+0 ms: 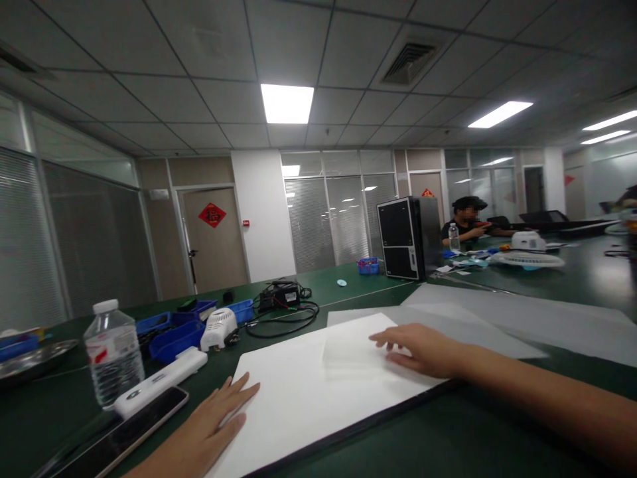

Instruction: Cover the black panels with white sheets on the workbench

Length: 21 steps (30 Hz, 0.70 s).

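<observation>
A large white sheet (288, 411) lies in front of me, with a dark edge showing along its near side. My left hand (213, 418) rests at its left edge, fingers spread and holding nothing. On the right part of the sheet is a thin, pale rectangular piece (348, 355), hard to tell from the white beneath it. My right hand (418, 348) hovers over or touches this piece, its fingers stretched out and a little bent; whether the fingertips make contact I cannot tell. Nothing shows between them.
Left of the sheet are a phone (129, 431), a white bar-shaped device (162, 382), a water bottle (114, 355) and blue bins (176, 342). Black cables (283, 315) lie behind. Large pale sheets (522, 318) spread rightward near a black computer case (403, 239). A person (465, 222) sits beyond.
</observation>
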### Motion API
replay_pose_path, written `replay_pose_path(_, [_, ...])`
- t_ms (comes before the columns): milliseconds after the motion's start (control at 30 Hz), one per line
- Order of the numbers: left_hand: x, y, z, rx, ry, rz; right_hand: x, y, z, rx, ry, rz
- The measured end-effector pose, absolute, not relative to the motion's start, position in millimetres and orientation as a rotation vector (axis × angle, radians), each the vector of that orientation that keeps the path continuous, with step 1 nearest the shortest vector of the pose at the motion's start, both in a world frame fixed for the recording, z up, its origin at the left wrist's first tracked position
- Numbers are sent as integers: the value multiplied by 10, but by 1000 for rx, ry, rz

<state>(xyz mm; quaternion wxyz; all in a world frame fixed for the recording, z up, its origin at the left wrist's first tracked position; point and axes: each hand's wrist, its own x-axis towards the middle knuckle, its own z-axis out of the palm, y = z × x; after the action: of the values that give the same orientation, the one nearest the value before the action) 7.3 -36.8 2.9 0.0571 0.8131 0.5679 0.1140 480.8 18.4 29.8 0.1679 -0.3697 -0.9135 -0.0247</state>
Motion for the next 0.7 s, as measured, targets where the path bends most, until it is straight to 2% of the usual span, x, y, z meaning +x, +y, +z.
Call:
replay_pose_path(100, [64,-362,13,2490,1711,381,4770,124,320,-971,-2645,149])
replay_pose_path(267, [14,-308,-51,2508,1696,408,5157,493,214,-1374,-2395,-233])
replay_pose_path(367, [5,-299,-52,2495,1700,389,5423,697,141,-1584,-2340,-312])
replay_pose_path(700, [1,-334,-5,2481,1695,350,5357,621,116,-1207,-2489,220])
